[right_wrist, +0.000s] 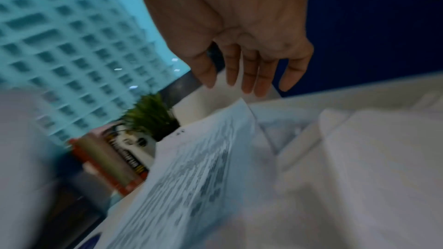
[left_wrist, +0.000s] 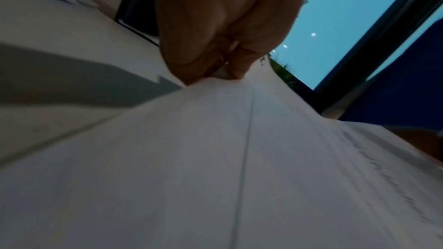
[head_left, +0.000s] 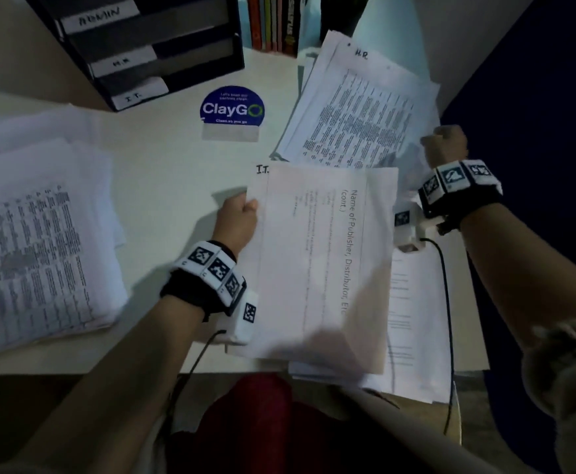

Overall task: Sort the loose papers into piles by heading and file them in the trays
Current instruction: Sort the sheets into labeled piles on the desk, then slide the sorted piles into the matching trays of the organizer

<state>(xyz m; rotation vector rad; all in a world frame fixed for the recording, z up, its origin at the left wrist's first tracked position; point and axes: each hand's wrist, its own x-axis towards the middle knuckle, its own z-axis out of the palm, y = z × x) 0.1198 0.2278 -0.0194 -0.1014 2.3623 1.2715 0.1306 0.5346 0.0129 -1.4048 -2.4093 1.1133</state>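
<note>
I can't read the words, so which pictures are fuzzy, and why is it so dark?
Head view: dim, with edges bent by the wide lens; the left hand casts a shadow. Left wrist view: the held sheets are smeared. Right wrist view: blurriest, with printed papers streaked under the right hand.

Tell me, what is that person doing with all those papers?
The person is sorting papers by the word written at the top. Their left hand grips a bunch of sheets marked I.T. by its edge, lifted over the desk. Their right hand hangs open above the H.R. pile, holding nothing. Another pile lies on the left. The labelled trays stand at the back; whether they hold any papers yet can't be seen.
</note>
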